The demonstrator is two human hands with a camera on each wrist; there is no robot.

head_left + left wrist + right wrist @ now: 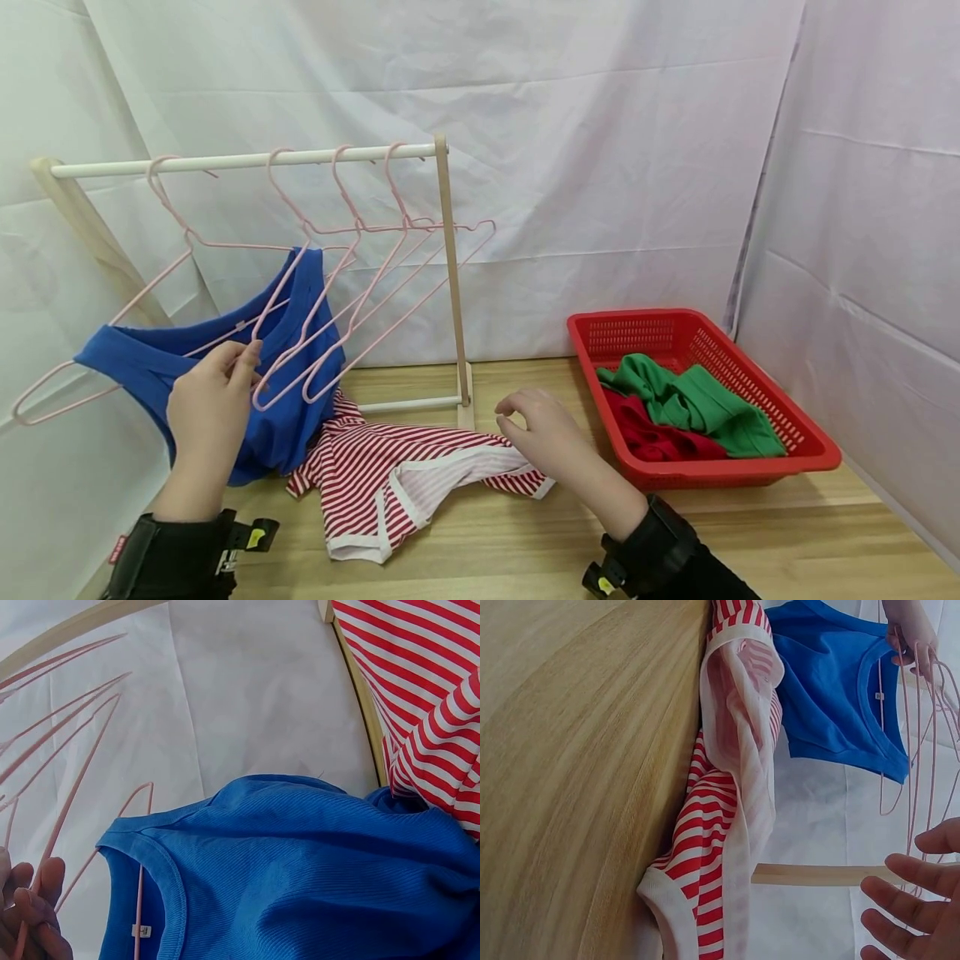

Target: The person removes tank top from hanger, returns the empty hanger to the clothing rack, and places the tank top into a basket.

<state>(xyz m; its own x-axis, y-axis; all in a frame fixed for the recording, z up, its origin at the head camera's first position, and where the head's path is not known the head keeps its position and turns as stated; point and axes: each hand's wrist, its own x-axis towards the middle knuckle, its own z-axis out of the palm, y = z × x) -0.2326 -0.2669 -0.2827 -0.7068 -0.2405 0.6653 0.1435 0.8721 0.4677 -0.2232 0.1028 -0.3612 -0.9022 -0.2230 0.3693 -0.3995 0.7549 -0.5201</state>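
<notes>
With thumb and fingers my left hand [213,404] pinches the lower corner of an unloaded pink hanger [281,287], which still hooks on the rail. Behind that hand a blue tank top [277,425] hangs on another pink hanger [167,271] at the rail's left end. A red-and-white striped shirt [356,467] lies crumpled on the table below. My right hand [543,429] is over the shirt's right end, holding nothing. Its fingers [904,904] are spread and loosely bent in the right wrist view.
The wooden rack's white rail [247,161] carries several pink hangers, bunched toward its right post [453,292]. At the right stands a red plastic basket [806,454] containing a green garment [697,400] and a red garment [652,433]. White cloth [600,167] hangs behind the wooden table [525,550].
</notes>
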